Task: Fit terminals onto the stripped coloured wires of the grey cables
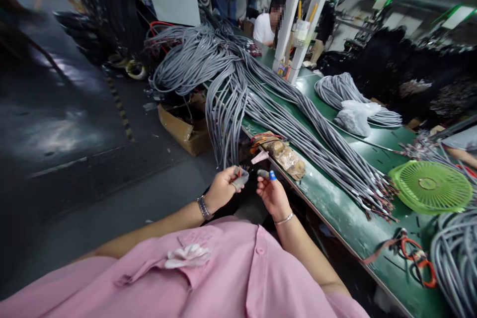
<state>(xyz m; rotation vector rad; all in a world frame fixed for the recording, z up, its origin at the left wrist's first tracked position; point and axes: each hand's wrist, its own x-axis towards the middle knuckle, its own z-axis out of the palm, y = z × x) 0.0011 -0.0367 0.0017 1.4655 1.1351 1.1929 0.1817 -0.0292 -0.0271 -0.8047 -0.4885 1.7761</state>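
Note:
My left hand (226,186), with a watch at the wrist and grey covers on its fingers, is closed around the stripped end of a grey cable, where thin coloured wires (242,170) stick out. Just to its right, my right hand (273,193) is raised with a blue cap on one finger and a grey cover on another; its fingers are curled, and whether they pinch anything is too small to tell. The two hands are apart. Grey cables (225,114) hang over the table edge just beyond my left hand.
A green table (328,194) carries long grey cable bundles (290,124), a taped block (286,156), a green basket (430,186) and orange-handled scissors (417,258). A cardboard box (186,131) stands on the floor. A person (265,27) sits behind; another's arm shows at right.

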